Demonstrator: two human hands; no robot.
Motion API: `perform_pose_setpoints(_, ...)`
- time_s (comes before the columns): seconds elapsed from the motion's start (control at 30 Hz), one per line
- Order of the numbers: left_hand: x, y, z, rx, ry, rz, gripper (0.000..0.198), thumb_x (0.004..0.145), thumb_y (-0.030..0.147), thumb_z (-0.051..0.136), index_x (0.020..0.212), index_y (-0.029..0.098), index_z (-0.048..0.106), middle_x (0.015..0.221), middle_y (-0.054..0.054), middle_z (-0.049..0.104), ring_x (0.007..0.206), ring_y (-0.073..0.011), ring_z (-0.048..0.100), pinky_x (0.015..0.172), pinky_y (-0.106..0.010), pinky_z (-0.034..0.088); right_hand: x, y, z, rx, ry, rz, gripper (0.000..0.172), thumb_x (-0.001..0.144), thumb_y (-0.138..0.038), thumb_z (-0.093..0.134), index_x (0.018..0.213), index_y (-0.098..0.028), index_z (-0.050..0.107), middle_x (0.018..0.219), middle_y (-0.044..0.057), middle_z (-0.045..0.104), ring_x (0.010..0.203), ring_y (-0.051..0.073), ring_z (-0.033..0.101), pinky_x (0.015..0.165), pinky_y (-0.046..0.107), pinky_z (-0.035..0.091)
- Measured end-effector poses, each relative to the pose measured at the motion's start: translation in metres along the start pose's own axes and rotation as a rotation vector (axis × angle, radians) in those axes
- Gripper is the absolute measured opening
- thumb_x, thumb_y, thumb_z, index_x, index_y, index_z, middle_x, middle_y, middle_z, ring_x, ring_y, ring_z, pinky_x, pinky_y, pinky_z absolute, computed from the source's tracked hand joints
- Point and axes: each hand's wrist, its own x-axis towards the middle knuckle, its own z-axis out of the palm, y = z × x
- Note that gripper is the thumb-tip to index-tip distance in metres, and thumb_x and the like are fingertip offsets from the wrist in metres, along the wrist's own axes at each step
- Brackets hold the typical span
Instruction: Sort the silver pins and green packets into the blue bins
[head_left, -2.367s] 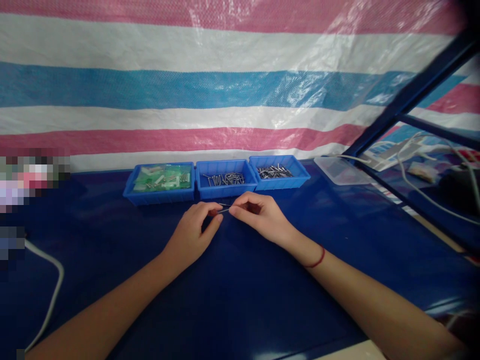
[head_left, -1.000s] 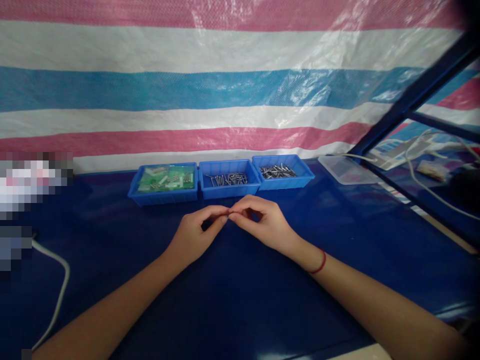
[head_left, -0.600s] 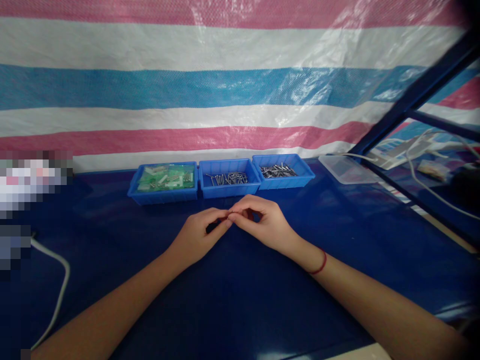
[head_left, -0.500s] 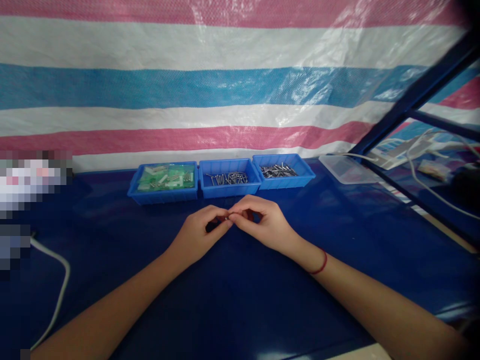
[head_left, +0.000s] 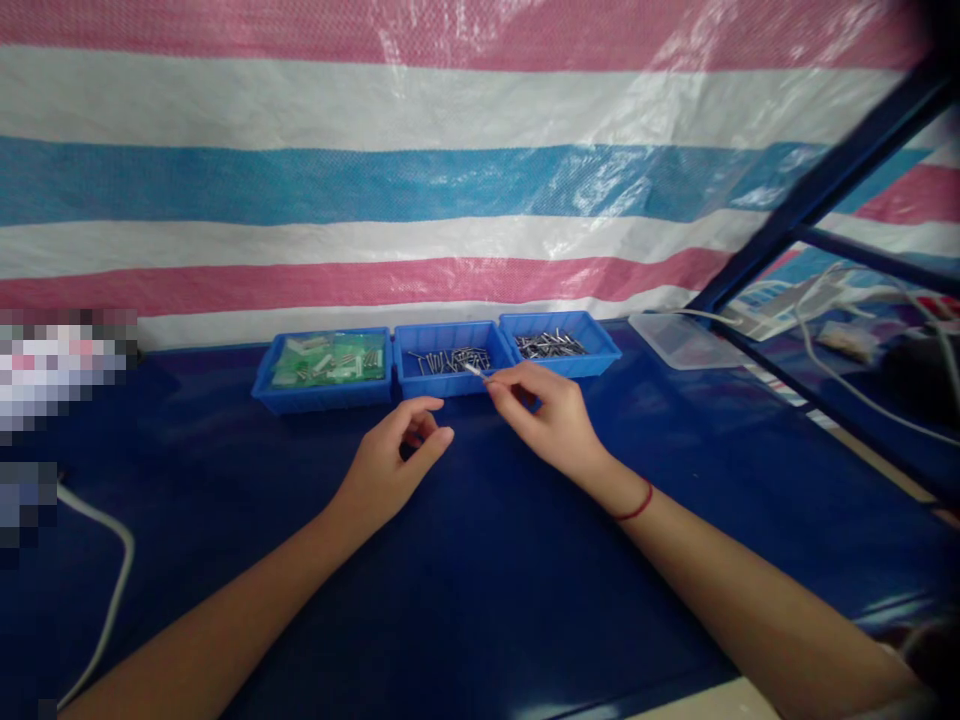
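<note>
My right hand (head_left: 551, 415) pinches a slim whitish piece (head_left: 474, 370) between thumb and fingertips; its exact kind is too small to tell. The piece points up and left, over the front wall of the middle blue bin (head_left: 442, 385), which holds thin metal screws or pins (head_left: 457, 360). My left hand (head_left: 394, 455) is just above the dark blue table, thumb and forefinger apart, holding nothing. It is nearest the left blue bin (head_left: 330, 402), where a green plastic bag (head_left: 322, 360) lies with white and metal pieces.
The right blue bin (head_left: 577, 368) contains many metal pins (head_left: 551, 345). Beside it lies a clear plastic lid or tray (head_left: 686, 342). A dark metal frame (head_left: 795, 215) slants along the right. A white cable (head_left: 124, 570) curves at left; striped sheeting (head_left: 450, 180) hangs behind.
My hands have separated. The right has moved up and forward to the middle bin with the whitish piece now showing; the left has let go, its fingers apart.
</note>
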Motion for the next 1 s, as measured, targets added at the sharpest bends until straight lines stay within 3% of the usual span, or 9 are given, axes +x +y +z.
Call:
perform_pose_setpoints(0.13, 0.000, 0.004, -0.003, 0.067, -0.031, -0.016, 0.026, 0.090, 0.036, 0.052, 0.110, 0.021, 0.059, 0.083, 0.000, 0.066, 0.075, -0.0142, 0.063, 0.069, -0.026, 0.049, 0.023, 0.026, -0.027, -0.277, 0.224, 0.096, 0.018, 0.087, -0.028, 0.054, 0.082, -0.017, 0.068, 0.074, 0.004, 0.066, 0.061, 0.015, 0.056, 0.060, 0.029, 0.043)
perform_pose_setpoints(0.2, 0.000, 0.004, -0.003, 0.091, -0.057, -0.007, 0.025, 0.091, 0.035, 0.052, 0.108, 0.021, 0.061, 0.081, 0.000, 0.066, 0.074, -0.0143, 0.063, 0.069, -0.026, 0.049, 0.034, 0.041, -0.034, -0.431, 0.194, 0.121, 0.019, 0.086, -0.027, 0.053, 0.078, -0.017, 0.068, 0.072, 0.005, 0.067, 0.063, 0.017, 0.058, 0.062, 0.029, 0.043)
perform_pose_setpoints(0.3, 0.000, 0.003, -0.004, 0.116, -0.075, 0.001, 0.025, 0.091, 0.034, 0.051, 0.109, 0.021, 0.062, 0.081, 0.001, 0.068, 0.072, -0.0144, 0.063, 0.068, -0.026, 0.049, 0.043, 0.059, -0.033, -0.588, 0.036, 0.105, 0.022, 0.086, -0.028, 0.053, 0.077, -0.016, 0.069, 0.073, 0.008, 0.069, 0.069, 0.021, 0.061, 0.065, 0.031, 0.042)
perform_pose_setpoints(0.4, 0.000, 0.003, -0.003, 0.129, -0.086, 0.019, 0.025, 0.092, 0.034, 0.050, 0.109, 0.022, 0.061, 0.081, 0.000, 0.069, 0.072, -0.0144, 0.064, 0.068, -0.026, 0.050, 0.041, 0.068, -0.028, -0.635, 0.014, 0.100, 0.024, 0.087, -0.030, 0.051, 0.080, -0.016, 0.070, 0.073, 0.010, 0.068, 0.071, 0.022, 0.061, 0.067, 0.032, 0.042)
perform_pose_setpoints(0.5, 0.000, 0.004, -0.003, 0.144, -0.104, 0.054, 0.023, 0.092, 0.033, 0.050, 0.108, 0.021, 0.062, 0.080, 0.000, 0.069, 0.071, -0.0148, 0.065, 0.068, -0.027, 0.050, 0.035, 0.068, -0.027, -0.651, 0.046, 0.057, 0.027, 0.089, -0.031, 0.049, 0.085, -0.016, 0.071, 0.077, 0.011, 0.068, 0.076, 0.024, 0.060, 0.072, 0.035, 0.042)
perform_pose_setpoints(0.63, 0.000, 0.005, -0.001, 0.190, -0.118, 0.078, 0.020, 0.091, 0.030, 0.051, 0.103, 0.021, 0.064, 0.084, -0.001, 0.071, 0.072, -0.0155, 0.065, 0.069, -0.027, 0.051, 0.032, 0.063, -0.024, -0.601, -0.053, -0.002, 0.031, 0.093, -0.033, 0.044, 0.092, -0.018, 0.071, 0.095, 0.010, 0.071, 0.091, 0.024, 0.061, 0.084, 0.037, 0.040)
perform_pose_setpoints(0.8, 0.001, 0.005, 0.001, 0.230, -0.136, 0.125, 0.018, 0.090, 0.025, 0.051, 0.100, 0.021, 0.065, 0.092, -0.003, 0.072, 0.083, -0.0177, 0.066, 0.076, -0.030, 0.051, 0.029, 0.059, -0.014, -0.592, -0.077, -0.027, 0.036, 0.096, -0.036, 0.041, 0.086, -0.018, 0.071, 0.097, 0.009, 0.071, 0.097, 0.025, 0.060, 0.098, 0.045, 0.030)
perform_pose_setpoints(0.93, -0.001, 0.004, 0.002, 0.240, -0.128, 0.188, 0.016, 0.090, 0.021, 0.050, 0.096, 0.020, 0.065, 0.092, -0.003, 0.070, 0.087, -0.0180, 0.065, 0.081, -0.032, 0.050, 0.021, 0.048, -0.011, -0.568, 0.058, -0.083, 0.030, 0.094, -0.034, 0.044, 0.090, -0.019, 0.069, 0.096, 0.009, 0.070, 0.096, 0.025, 0.058, 0.093, 0.044, 0.033)
perform_pose_setpoints(1.0, -0.002, 0.004, 0.003, 0.233, -0.049, 0.214, 0.017, 0.090, 0.021, 0.049, 0.100, 0.020, 0.063, 0.092, -0.004, 0.068, 0.087, -0.0176, 0.064, 0.083, -0.032, 0.050, 0.015, 0.039, -0.005, -0.525, 0.070, -0.156, 0.025, 0.092, -0.030, 0.046, 0.085, -0.019, 0.068, 0.091, 0.008, 0.069, 0.091, 0.024, 0.057, 0.087, 0.042, 0.037)
